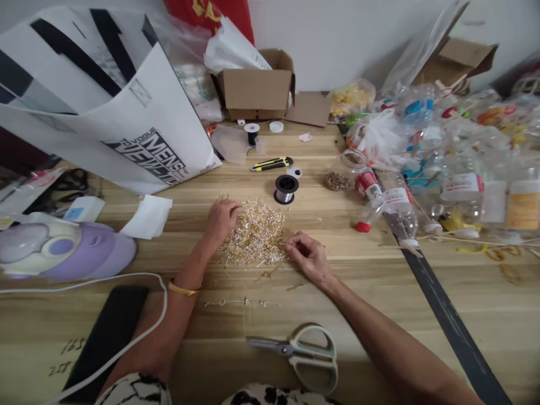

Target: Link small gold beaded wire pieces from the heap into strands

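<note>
A heap of small gold and clear beaded jewellery pieces [257, 230] lies on the wooden table. At its left edge is my left hand [223, 221], fingers curled inward; what they hold, if anything, is hidden. My right hand [311, 260] rests at the right edge, thumb and fingertips pinched together; anything between them is too small to name. Nearer to me, a thin chain bracelet [242, 303] is stretched out with a fine thread trailing from it. Scissors with pale handles [312, 357] lie partly open below. Short gold chain pieces [266, 274] lie beside the heap.
Beyond the heap stand a wire spool [286, 189] and a yellow-black utility knife [271, 163]. A white bag [169, 118], a purple device [97, 247] and a black phone [105, 337] are leftward. Plastic bottles [399, 205] crowd the right; a cardboard box [258, 90] sits behind.
</note>
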### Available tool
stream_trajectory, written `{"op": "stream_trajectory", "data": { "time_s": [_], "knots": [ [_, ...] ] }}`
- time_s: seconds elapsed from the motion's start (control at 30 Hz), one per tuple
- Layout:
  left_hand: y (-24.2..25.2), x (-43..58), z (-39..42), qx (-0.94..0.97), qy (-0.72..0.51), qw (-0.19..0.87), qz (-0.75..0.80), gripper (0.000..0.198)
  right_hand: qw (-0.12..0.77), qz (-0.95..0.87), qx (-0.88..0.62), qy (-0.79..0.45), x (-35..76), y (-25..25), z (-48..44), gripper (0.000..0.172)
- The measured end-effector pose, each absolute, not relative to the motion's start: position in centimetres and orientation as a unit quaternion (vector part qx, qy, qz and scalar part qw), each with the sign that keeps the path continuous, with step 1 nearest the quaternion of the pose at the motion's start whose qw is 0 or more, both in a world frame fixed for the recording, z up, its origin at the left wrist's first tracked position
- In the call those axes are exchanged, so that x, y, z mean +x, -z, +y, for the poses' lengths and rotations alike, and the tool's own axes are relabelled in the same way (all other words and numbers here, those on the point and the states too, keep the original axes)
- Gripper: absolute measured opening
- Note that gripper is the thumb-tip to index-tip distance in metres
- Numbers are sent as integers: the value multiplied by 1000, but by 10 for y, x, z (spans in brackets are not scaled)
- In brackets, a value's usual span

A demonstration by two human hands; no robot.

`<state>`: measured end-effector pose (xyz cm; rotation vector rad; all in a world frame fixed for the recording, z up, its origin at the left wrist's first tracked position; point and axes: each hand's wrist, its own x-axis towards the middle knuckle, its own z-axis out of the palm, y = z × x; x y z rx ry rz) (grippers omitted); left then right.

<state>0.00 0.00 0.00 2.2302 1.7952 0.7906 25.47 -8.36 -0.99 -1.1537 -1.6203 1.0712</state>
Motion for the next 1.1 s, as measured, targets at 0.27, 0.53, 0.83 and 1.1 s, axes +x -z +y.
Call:
{"op": "stream_trajectory", "data": {
  "time_s": [0.27, 0.53, 0.83, 1.1],
  "knots": [
    [4, -5, -4, 740, -250, 80, 619, 18, 426, -639, -463, -442, 254, 9, -84, 15],
    [4, 10, 5, 760, -249, 78, 595, 14, 418, -648, -470, -431, 255, 9, -84, 20],
    [4, 11, 7, 763, -218, 64, 605, 11, 423, -649, -462, -431, 254, 6, -84, 14],
    [3, 10, 6, 760, -225, 76, 604, 12, 419, -645, -466, -437, 255, 8, -84, 17]
  ]
}}
